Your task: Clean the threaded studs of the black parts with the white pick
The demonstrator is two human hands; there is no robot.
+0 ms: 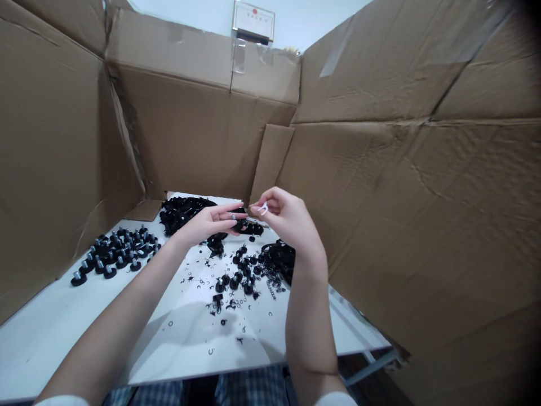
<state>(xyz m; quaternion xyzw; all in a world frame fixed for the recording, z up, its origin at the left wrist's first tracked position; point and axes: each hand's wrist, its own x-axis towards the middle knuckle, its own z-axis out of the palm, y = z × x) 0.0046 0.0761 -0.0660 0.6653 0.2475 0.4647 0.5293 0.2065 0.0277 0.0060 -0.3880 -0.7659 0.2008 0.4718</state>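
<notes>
My left hand (213, 220) is over the middle of the table. Its fingers close on a black-headed screw (234, 217), whose metal stud shows between them; part of the black head is hidden. Just to the right, my right hand (281, 211) is raised with thumb and fingertips pinched together. A small white hook-shaped piece (264, 209) sits at that thumb and forefinger. Whether anything else is in the pinch is too small to tell. The fingertips of both hands are close but apart. Below them lies a cluster of black-headed screws (240, 269).
Many black-headed screws (120, 248) stand studs up on the white table (190, 361) at left. Behind my left hand is a heap of black parts (180, 211); another black pile (281, 256) lies near my right wrist. Small black rings and scraps are scattered about. Cardboard walls (190, 129) enclose the table.
</notes>
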